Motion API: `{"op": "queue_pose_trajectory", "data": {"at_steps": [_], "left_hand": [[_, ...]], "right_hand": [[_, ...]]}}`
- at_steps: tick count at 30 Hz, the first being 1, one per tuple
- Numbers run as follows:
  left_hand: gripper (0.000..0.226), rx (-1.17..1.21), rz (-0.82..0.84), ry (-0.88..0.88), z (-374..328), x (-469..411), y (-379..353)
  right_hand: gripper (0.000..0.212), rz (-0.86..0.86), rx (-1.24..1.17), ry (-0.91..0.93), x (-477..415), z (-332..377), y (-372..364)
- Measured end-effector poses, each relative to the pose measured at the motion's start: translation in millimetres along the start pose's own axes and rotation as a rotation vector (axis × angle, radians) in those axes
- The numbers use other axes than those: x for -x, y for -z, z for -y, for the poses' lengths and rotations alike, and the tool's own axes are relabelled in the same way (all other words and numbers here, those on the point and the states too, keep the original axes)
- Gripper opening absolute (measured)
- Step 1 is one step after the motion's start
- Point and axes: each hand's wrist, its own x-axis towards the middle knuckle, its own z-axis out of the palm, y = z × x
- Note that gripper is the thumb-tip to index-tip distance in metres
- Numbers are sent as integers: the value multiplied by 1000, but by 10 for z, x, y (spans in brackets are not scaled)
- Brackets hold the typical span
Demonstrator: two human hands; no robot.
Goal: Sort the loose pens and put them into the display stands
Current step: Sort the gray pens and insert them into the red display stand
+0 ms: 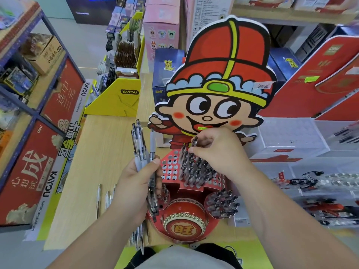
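Left fingers (153,165) clutch a pen bundle (139,144); right fingers (196,150) pinch one pen (195,141) above the half-filled red stand (171,158).

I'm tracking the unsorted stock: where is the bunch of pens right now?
Head view, left of centre: the left hand grips the bunch of pens, tips up, just left of the red display stand and over the wooden table.

KAYOU marks the yellow cardboard stand (124,102). The red pen stand (192,193) has a drum (183,229) bearing 旺. A white box edge (38,212) reads KAYOU ANIMATION.
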Motion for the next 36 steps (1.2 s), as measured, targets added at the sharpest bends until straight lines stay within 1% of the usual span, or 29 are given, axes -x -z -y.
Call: {"op": "queue_pose_trajectory", "data": {"at_steps": [3,6,10,14,17,20,23,26,30,36], "left_hand": [[9,8,15,-6,-19,0,5],[8,10,21,-8,-31,-9,21],[7,4,14,-5,-25,-13,43],[8,-22,22,5,-14,14,25],[9,-18,30,16,-15,27,8],[7,-4,34,15,-31,31,-9],[10,-22,32,9,-30,33,2],[11,-26,30,13,-33,52,9],[8,-22,37,1,-52,63,11],[7,-11,52,-11,-68,92,-15]], "right_hand": [[13,55,27,2,-34,-17,9],[11,85,-25,-13,-17,-57,42],[8,127,-48,17,22,-64,73],[9,88,-65,7,18,-50,44],[2,42,-60,30,26,-23,-5],[5,-4,-28,38,41,23,-24],[9,-5,34,31,33,58,-30],[4,-24,93,16,42,66,-43],[3,-24,105,-4,81,79,-58],[8,-27,146,2,108,125,-54]]}}
